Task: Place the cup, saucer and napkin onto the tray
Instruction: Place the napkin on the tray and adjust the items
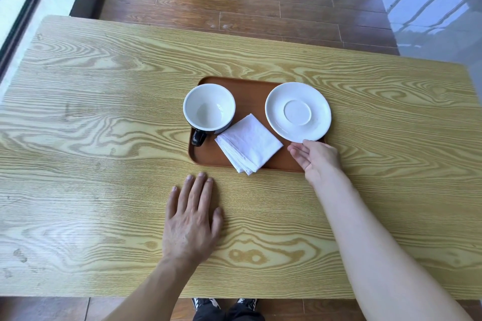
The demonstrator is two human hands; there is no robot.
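A brown tray (250, 91) lies in the middle of the wooden table. On its left side stands a cup (209, 107), white inside with a dark outside and a dark handle pointing toward me. A folded white napkin (249, 144) lies on the tray's near middle, one corner over the front rim. A white saucer (298, 111) sits at the tray's right end, overlapping the right rim. My right hand (315, 157) is at the saucer's near edge, fingertips touching it. My left hand (191, 219) rests flat on the table, just in front of the tray.
The light wooden table (91, 138) spreads wide on both sides of the tray. Beyond its far edge is a dark wooden floor. A window frame runs along the left. My shoes show below the table's near edge.
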